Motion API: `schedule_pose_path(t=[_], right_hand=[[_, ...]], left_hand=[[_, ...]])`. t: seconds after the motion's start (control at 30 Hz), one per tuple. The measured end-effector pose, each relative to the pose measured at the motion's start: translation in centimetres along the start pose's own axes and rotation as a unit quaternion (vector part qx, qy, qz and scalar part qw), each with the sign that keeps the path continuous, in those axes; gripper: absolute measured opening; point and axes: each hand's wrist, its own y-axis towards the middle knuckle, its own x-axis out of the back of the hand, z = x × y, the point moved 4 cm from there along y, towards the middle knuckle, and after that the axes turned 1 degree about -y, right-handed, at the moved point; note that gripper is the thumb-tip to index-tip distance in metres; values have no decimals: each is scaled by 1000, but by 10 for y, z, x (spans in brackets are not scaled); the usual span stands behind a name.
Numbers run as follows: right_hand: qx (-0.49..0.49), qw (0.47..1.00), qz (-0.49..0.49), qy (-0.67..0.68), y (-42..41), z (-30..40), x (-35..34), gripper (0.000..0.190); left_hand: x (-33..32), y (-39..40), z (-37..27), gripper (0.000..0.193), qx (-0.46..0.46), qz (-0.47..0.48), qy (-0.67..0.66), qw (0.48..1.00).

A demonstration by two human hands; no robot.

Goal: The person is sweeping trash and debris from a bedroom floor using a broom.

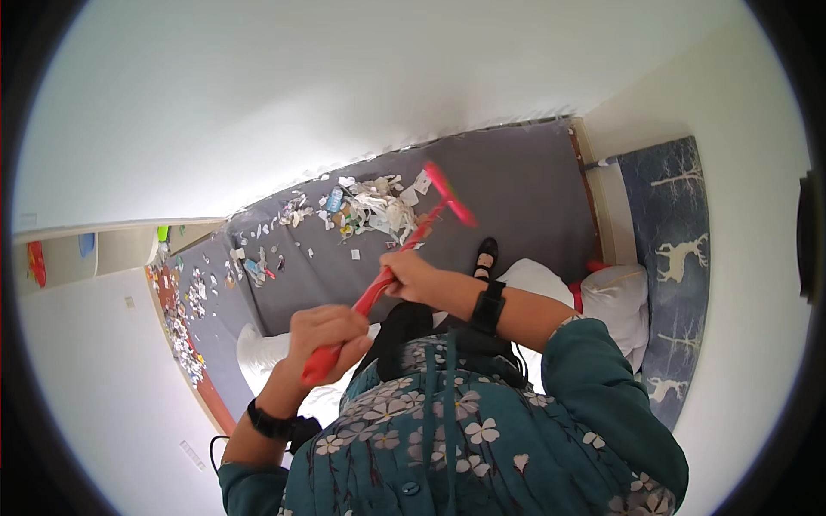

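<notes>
A red long-handled tool (372,295) with a pinkish-red T-shaped head (450,195) slants across the view; it looks like a floor squeegee or broom. My left hand (329,338) wraps around the handle close to its lower end. Farther up the shaft, my right hand (410,276) grips it too. The head is at the right side of a heap of mixed litter (377,206), mostly white paper and plastic scraps, on the grey floor covering (523,180). Whether the head touches the floor, I cannot tell.
More scraps (258,266) lie scattered to the left, reaching a reddish-brown floor strip (210,396). White stuffed sacks (613,303) stand at the right, beside a dark deer-patterned curtain (677,258). My black shoe (488,250) is on the floor. A wall shelf (122,248) holds coloured items.
</notes>
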Motion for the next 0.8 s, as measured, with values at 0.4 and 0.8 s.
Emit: schedule_pose_path(t=[0.4, 0.8], right_hand=[[-78, 963, -54, -252, 102, -31, -46, 9], [-92, 967, -18, -238, 38, -86, -132, 10]], left_hand=[[18, -71, 68, 9, 158, -202, -51, 965], [74, -146, 20, 14, 34, -131, 42, 990]])
